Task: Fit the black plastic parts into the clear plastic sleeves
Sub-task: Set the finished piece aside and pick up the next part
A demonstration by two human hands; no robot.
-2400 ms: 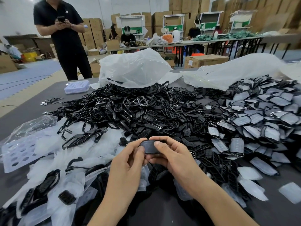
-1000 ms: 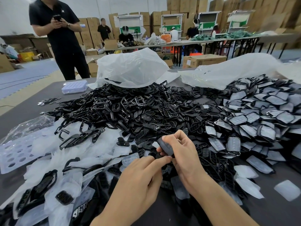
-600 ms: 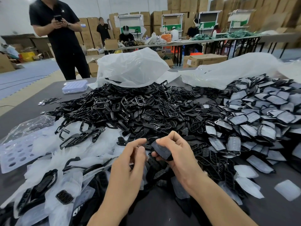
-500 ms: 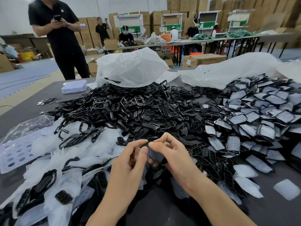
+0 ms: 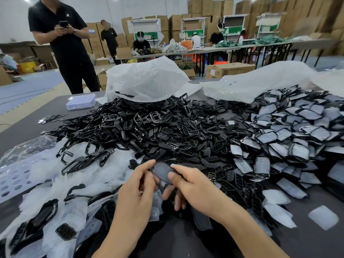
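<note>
Part [image 5: 163, 173] pinched between my left hand [image 5: 137, 190] and right hand [image 5: 193, 185], both grasping it; long axis points roughly away from me.

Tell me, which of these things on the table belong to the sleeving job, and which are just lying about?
Part of the job:
left hand and right hand, both pinching a dark part
heap of black parts
loose clear sleeves
pile of sleeved parts

Just lying about:
white plastic bag
clear tray
perforated sheet
cardboard box
</note>
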